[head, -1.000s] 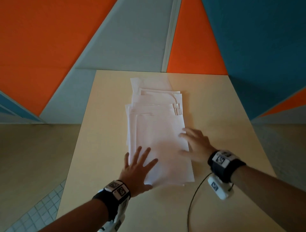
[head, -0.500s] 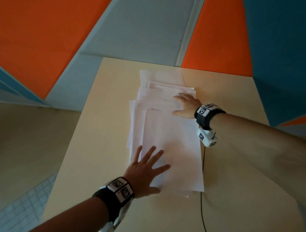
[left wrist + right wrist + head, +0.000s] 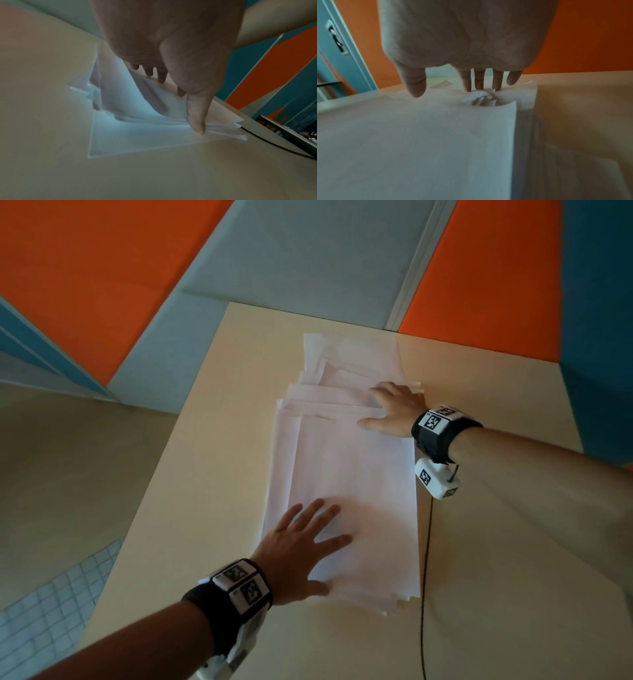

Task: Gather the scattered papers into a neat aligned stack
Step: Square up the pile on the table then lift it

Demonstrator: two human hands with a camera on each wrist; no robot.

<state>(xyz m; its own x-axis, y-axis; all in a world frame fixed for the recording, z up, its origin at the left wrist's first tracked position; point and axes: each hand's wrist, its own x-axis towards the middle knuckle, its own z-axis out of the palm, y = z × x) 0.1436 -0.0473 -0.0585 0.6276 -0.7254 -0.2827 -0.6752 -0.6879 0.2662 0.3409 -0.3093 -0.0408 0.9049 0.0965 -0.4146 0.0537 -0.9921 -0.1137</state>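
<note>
Left hand (image 3: 301, 546) lies flat, fingers straight and spread, palm pinning the near left corner of the paper pile (image 3: 349, 474); grip released, nothing held, and the left wrist view shows the thumb pressed against the fanned near edges. The pile sits mid-worktop (image 3: 212, 460), long axis running away from the person: thin white sheets, matte, limp, overlapping like shingles, far sheets stepped out beyond the top one, near corners splayed. Worktop is pale, smooth, tan laminate. Right hand (image 3: 394, 409) rests on the far right part of the pile, fingers nearly straight, tips pushing into the staggered far edges; grip released too. Right wrist view shows one sheet buckled into small folds under those fingertips. Judgement: the step is drawing the far sheets back toward the anchored near end. Best done with light, flat pressure and a slow slide, since this soft paper creases readily; then square the long sides. A black cable (image 3: 426, 577) runs just beside the pile's right edge.
</note>
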